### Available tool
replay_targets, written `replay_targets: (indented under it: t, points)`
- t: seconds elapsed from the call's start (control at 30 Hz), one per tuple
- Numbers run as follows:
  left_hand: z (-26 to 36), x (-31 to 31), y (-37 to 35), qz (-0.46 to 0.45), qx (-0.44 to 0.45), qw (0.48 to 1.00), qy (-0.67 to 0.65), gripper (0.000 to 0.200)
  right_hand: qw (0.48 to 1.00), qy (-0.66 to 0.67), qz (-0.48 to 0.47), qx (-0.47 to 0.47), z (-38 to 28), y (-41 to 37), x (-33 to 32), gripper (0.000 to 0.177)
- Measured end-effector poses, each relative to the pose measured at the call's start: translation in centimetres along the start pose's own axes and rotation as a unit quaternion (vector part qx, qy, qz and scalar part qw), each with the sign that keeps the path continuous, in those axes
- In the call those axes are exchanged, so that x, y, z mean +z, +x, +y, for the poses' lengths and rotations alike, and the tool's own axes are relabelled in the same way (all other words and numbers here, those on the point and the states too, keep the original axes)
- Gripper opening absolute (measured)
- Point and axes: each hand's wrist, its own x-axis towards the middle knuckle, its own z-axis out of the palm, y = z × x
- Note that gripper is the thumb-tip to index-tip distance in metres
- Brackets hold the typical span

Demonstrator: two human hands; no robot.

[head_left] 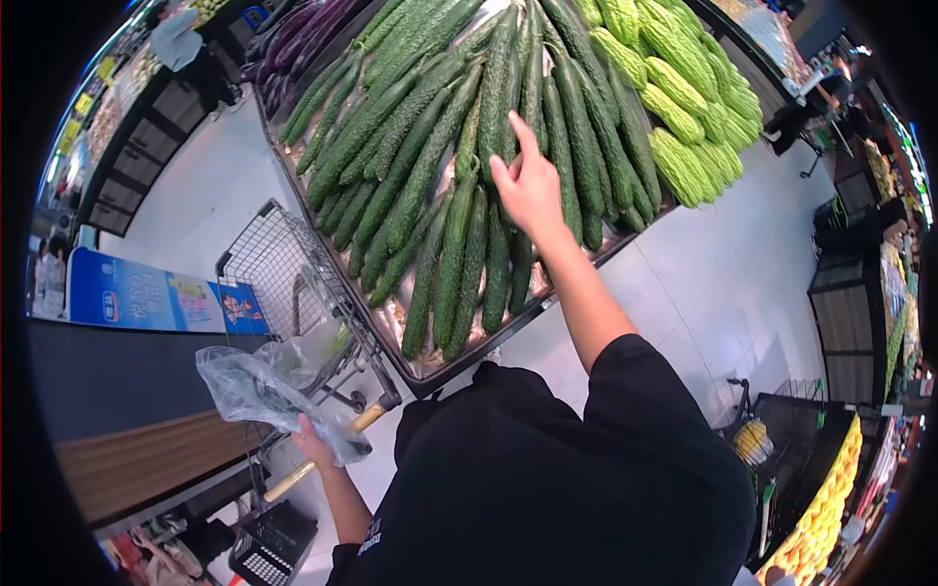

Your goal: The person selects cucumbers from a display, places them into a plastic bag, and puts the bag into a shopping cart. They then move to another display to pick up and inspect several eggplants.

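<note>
My right hand (pixel 531 188) reaches over a heap of long dark green cucumbers (pixel 459 264), index finger and thumb stretched out and apart. Its fingertips overlap a cucumber (pixel 495 98) in the middle of the pile, and nothing is in its grasp. Down at the left, my left hand (pixel 314 444) is closed on a clear plastic bag (pixel 256 389). Something dark green shows through the film of the bag. Part of the left fingers is hidden behind the plastic.
A wire shopping cart (pixel 277 256) stands against the stand's left side, its wooden handle (pixel 322 452) beside my left arm. Pale green bitter melons (pixel 687 107) lie to the right of the cucumbers, purple eggplants (pixel 303 44) at the far left. A person (pixel 186 54) stands upper left.
</note>
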Motion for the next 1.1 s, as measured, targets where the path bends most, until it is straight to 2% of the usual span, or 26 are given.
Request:
replay_targets:
  t: [0.03,0.07,0.1,0.2,0.3,0.33,0.43,0.47,0.5,0.53,0.57,0.63,0.67,0.7,0.73,0.77,0.83,1.03,1.1]
  points:
    - [-0.3,-0.3,0.0,-0.004,-0.012,1.0,-0.013,0.037,0.997,-0.077,0.015,-0.012,0.1,2.1,0.4,0.073]
    - [-0.2,-0.3,-0.3,0.002,-0.008,1.0,-0.01,0.037,0.986,-0.165,-0.006,0.016,-0.3,3.8,0.7,0.086]
    - [-0.1,0.0,-0.4,-0.002,-0.026,1.0,-0.017,0.038,0.972,-0.208,-0.079,0.069,-1.3,5.5,0.6,0.099]
    - [-0.4,1.3,-0.1,0.005,-0.027,0.999,-0.017,0.039,0.951,-0.266,-0.148,0.048,-1.0,7.7,1.6,0.114]
    - [-0.4,3.6,0.3,0.019,-0.002,1.0,-0.02,0.038,0.947,-0.266,-0.173,0.055,-0.4,8.6,2.0,0.113]
    - [0.2,4.5,0.6,-0.008,-0.005,1.0,-0.025,0.038,0.947,-0.266,-0.172,0.056,-0.2,8.7,1.7,0.113]
    - [5.3,10.9,0.3,-0.065,-0.007,0.997,-0.043,0.043,0.959,-0.221,-0.165,0.072,0.2,8.1,1.0,0.105]
    - [6.7,12.9,0.2,-0.09,-0.002,0.995,-0.049,0.045,0.99,0.078,-0.115,0.029,2.0,7.5,2.1,0.099]
    - [7.8,14.5,0.3,-0.115,0.003,0.992,-0.055,0.047,0.928,0.369,-0.054,-0.019,2.9,7.0,2.6,0.094]
    - [8.6,15.7,0.4,-0.15,-0.016,0.986,-0.073,0.051,0.866,0.492,-0.085,0.01,-0.1,6.3,-0.5,0.077]
    - [8.9,16.8,0.6,-0.154,-0.017,0.985,-0.073,0.051,0.777,0.606,-0.145,0.09,-0.9,4.6,-2.6,0.059]
    - [9.3,19.1,0.6,-0.271,-0.038,0.957,-0.095,0.055,0.588,0.777,-0.222,0.027,-0.7,2.5,-3.1,0.053]
    - [9.8,20.5,0.1,-0.277,-0.041,0.956,-0.092,0.055,0.552,0.805,-0.215,0.008,-1.6,1.2,-3.7,0.054]
    - [10.5,22.3,-0.7,-0.286,-0.095,0.943,-0.143,0.055,0.515,0.831,-0.209,-0.011,-2.8,0.2,-4.0,0.056]
    - [11.1,23.9,-1.3,-0.291,-0.148,0.925,-0.193,0.055,0.495,0.841,-0.213,-0.038,-2.9,-0.6,-4.0,0.056]
    - [11.7,25.4,-1.4,-0.294,-0.151,0.925,-0.189,0.055,0.476,0.85,-0.219,-0.049,-3.5,-1.4,-4.2,0.058]
    - [12.8,28.0,-1.7,-0.437,-0.063,0.88,-0.174,0.055,0.422,0.877,-0.22,-0.071,-4.7,-2.4,-4.5,0.06]
    - [12.3,30.1,-3.4,-0.439,-0.04,0.882,-0.164,0.054,0.441,0.865,-0.233,-0.047,-5.4,-3.9,-6.3,0.051]
    - [11.7,29.9,-3.2,-0.446,-0.069,0.862,-0.231,0.056,0.425,0.872,-0.236,-0.05,-5.2,-4.1,-6.4,0.05]
